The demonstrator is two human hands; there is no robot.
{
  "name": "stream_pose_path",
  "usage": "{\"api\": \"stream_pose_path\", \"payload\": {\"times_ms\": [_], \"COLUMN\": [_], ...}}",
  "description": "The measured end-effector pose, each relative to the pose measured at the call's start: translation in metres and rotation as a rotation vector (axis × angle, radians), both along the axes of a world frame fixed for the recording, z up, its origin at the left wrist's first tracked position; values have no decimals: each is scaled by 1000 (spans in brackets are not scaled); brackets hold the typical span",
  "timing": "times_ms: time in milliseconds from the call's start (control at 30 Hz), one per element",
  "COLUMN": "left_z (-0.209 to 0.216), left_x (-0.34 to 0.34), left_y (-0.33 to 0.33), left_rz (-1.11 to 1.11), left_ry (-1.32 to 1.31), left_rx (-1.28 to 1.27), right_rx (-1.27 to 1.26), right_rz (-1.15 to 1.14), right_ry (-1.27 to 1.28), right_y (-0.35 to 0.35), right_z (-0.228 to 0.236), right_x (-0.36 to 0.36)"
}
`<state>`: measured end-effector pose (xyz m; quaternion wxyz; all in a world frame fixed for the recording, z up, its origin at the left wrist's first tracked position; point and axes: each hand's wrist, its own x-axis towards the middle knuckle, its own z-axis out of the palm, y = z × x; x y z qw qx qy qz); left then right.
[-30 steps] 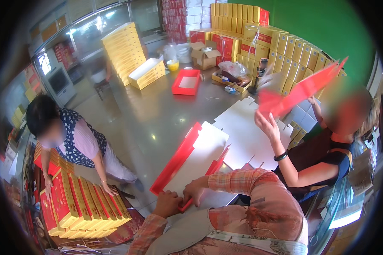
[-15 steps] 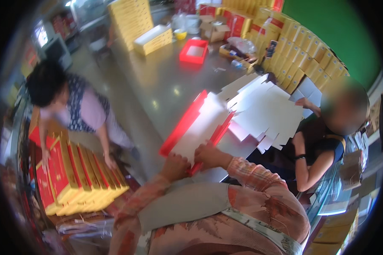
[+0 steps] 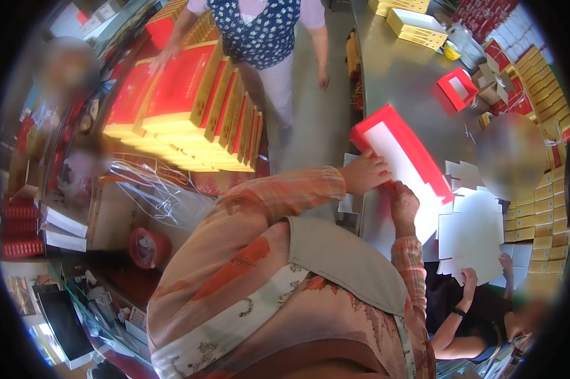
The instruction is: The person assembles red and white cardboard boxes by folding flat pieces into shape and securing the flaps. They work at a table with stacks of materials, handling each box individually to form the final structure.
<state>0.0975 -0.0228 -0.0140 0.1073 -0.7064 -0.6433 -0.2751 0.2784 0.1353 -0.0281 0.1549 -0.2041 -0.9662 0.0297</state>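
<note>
A partly folded red cardboard box [image 3: 421,150] with a white inside lies on the metal table in front of me, slightly right. Its far long side and left end stand up; toward its right end the white card still lies flat. My left hand [image 3: 365,172] is closed on the box's near edge by the left corner, fingers curled over the rim. My right hand [image 3: 404,207] pinches the same near side just beside it, fingertips together. The hands hide much of that near side.
A finished red box [image 3: 457,90] stands farther along the metal table [image 3: 395,69]. Flat white cardboard blanks [image 3: 471,230] lie at the right, under a co-worker's hands [image 3: 468,283]. On the left, another person stands with a hand on stacked red-and-yellow boxes [image 3: 184,82].
The view has swung left, so table and box appear farther right. My left hand has gone to the box's left corner, where the end now stands up. The co-worker's hands have shifted on the blanks.
</note>
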Motion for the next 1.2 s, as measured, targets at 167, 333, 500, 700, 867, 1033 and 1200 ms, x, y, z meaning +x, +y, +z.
{"api": "stream_pose_path", "payload": {"times_ms": [167, 333, 500, 700, 867, 1033, 1200], "left_z": [-32, -47, -42, -23, -14, -10, -65], "left_x": [-9, -45, 0, -11, 9, 5, -13], "left_y": [17, 29, 41, -9, -43, -84, -90], "left_rz": [3, -128, -388, -515, -403, -453, -488], "left_ry": [-130, -94, -11, -43, 85, 139, 182], "left_rx": [-7, 77, 8, -152, -108, -194, -59], "right_rx": [-317, -387, -1146, -789, 26, 239, -35], "right_rz": [7, -100, -190, -106, -105, 248, 496], "right_ry": [-87, -418, -87, 247, 62, -329, -101], "right_y": [-33, -45, -35, -50, -5, -5, 4], "right_z": [18, 54, -40, 72, 90, 53, 5], "right_x": [-37, 17, 42, 73, 172, 186, 167]}}
